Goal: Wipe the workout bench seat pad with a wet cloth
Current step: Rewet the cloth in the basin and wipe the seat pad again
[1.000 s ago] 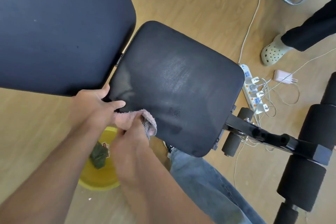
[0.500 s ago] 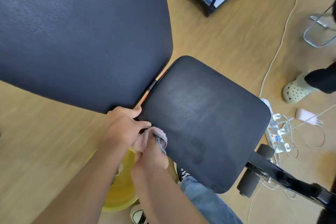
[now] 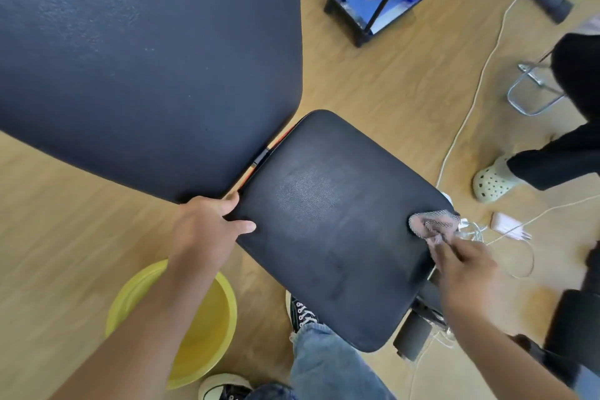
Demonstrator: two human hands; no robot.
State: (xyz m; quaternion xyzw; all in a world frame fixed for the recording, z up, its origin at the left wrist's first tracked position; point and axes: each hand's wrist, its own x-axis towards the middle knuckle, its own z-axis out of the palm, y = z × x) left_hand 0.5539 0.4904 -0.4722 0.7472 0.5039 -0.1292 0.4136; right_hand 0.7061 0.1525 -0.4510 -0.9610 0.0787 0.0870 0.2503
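Right hand [image 3: 461,266] pinching crumpled pink-grey wet cloth [image 3: 433,224] at far right edge of black padded seat pad [image 3: 324,224]. Left hand [image 3: 207,224] open, bracing left corner. Risk: drips reaching white power strip [image 3: 467,226] just beyond that edge.
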